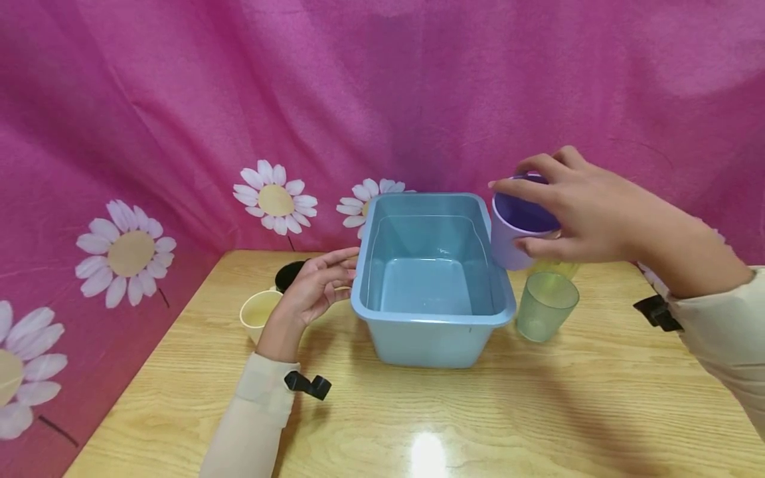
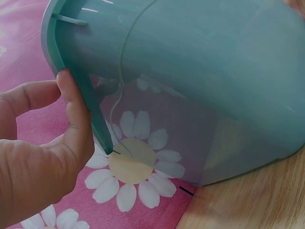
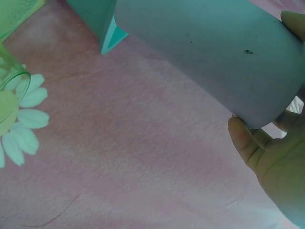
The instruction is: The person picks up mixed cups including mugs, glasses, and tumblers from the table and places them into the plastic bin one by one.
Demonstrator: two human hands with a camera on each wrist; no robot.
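A purple cup [image 1: 507, 242] is held by its rim in my right hand [image 1: 588, 206], its mouth up. It is beside the right rim of a blue plastic basin [image 1: 427, 342], above the table. In the right wrist view, the fingertips grip the rim end of the cup [image 3: 214, 52], which looks pale there. My left hand [image 1: 317, 285] is at the basin's left side, palm turned toward it. The left wrist view has those fingers [image 2: 76, 107] against the rim, loosely extended.
A translucent green cup [image 1: 546, 309] stands right of the basin, with a yellow one [image 1: 556, 267] partly hidden behind it. Left of the basin are a cream cup [image 1: 259, 312] and a black cup [image 1: 289, 273]. A pink flowered cloth [image 1: 448, 99] hangs behind the wooden table [image 1: 370, 411].
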